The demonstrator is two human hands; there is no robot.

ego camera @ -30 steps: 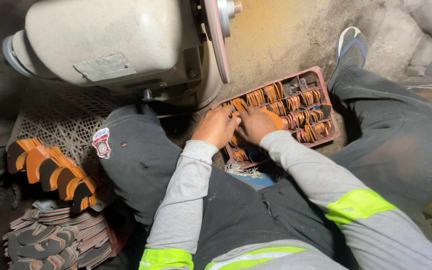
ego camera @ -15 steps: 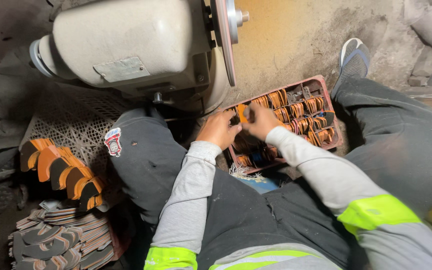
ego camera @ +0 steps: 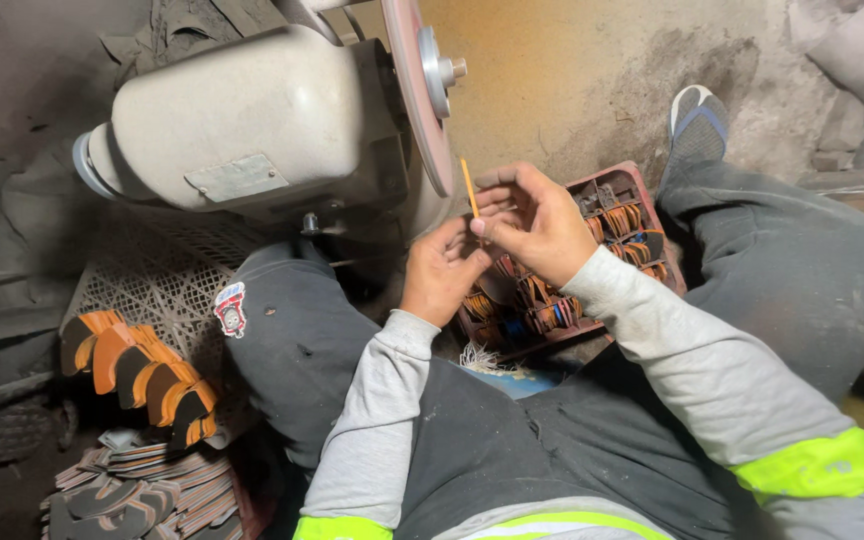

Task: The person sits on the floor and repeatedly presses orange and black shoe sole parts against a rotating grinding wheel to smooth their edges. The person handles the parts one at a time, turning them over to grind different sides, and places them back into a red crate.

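you hold a thin orange piece pinched in your right hand, left hand steadying it, just beside the grinding wheel; next likely needs a steady edge-on feed to the wheel.

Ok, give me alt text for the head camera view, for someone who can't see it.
Both hands, left hand and right hand, hold a thin orange strip up beside a grinder's disc. Below sits a reddish crate of orange-and-black pieces, between the seated person's dark-trousered legs.
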